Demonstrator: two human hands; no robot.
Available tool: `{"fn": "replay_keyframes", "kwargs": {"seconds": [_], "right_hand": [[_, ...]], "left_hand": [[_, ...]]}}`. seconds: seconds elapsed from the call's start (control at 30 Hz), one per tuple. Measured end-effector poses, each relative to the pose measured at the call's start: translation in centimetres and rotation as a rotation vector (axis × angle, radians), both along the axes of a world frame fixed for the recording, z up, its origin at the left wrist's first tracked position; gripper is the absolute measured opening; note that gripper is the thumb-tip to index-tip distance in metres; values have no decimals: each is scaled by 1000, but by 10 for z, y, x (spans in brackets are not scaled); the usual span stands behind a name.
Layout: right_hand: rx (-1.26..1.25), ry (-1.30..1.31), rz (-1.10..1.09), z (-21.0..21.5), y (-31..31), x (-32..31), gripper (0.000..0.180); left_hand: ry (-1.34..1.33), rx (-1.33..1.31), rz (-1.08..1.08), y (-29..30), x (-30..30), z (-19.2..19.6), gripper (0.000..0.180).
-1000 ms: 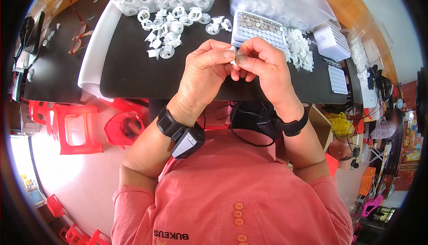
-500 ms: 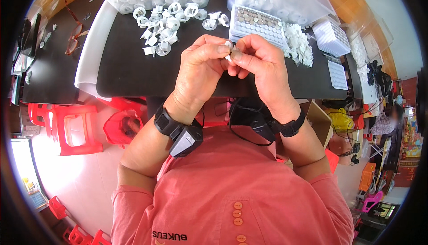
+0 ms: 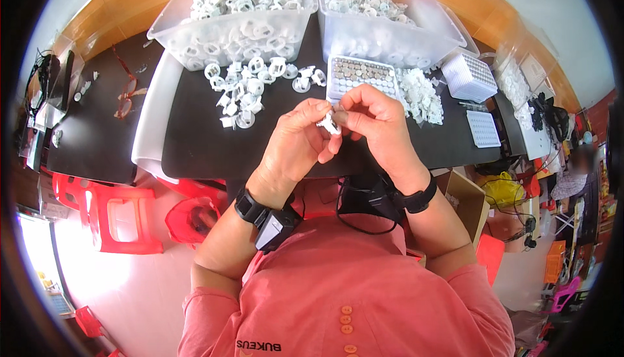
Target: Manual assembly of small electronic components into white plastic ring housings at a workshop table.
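Observation:
Above the dark table point(image 3: 214, 155), both my hands meet at a small white plastic ring-shaped part point(image 3: 329, 125). My left hand point(image 3: 296, 136) pinches it between thumb and fingers. The thumb and forefinger of my right hand point(image 3: 372, 116) close at its upper right side; whether they hold a smaller piece there is hidden. Just beyond the hands lies a white tray point(image 3: 333, 94) with rows of round silvery button cells point(image 3: 364, 70). Left of it are a few loose white ring-shaped parts point(image 3: 302, 84) and a larger pile of them point(image 3: 244, 94).
Two clear plastic bins point(image 3: 227, 35) point(image 3: 390, 35) of white parts stand at the back. Small white pieces point(image 3: 421, 97) are heaped right of the tray. Stacked white trays point(image 3: 469, 76) and a flat one point(image 3: 483, 128) lie farther right. A curved white panel point(image 3: 156, 110) borders the left.
My head view has tipped up, so the bins show more. The white part has turned in my left fingers and now shows its side below the fingertips.

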State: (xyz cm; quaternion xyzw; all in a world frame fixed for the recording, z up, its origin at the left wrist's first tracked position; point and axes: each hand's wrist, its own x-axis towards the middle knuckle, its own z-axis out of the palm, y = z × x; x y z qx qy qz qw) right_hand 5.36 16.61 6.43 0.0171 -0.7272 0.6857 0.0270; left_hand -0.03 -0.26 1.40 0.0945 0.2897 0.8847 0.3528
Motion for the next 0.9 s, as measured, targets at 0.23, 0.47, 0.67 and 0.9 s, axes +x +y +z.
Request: {"fn": "replay_keyframes", "kwargs": {"seconds": [0.23, 0.47, 0.67, 0.9], "right_hand": [[-5, 196, -3, -5, -7, 4, 8], [-156, 197, 19, -15, 0, 6, 13], [-165, 245, -6, -21, -2, 5, 12], [-345, 163, 11, -8, -4, 11, 18]], "left_hand": [[-34, -47, -24, -2, 0, 5, 25], [-9, -95, -37, 2, 8, 4, 22], [-69, -88, -83, 2, 8, 6, 19], [-78, 7, -118, 5, 13, 11, 27]]}}
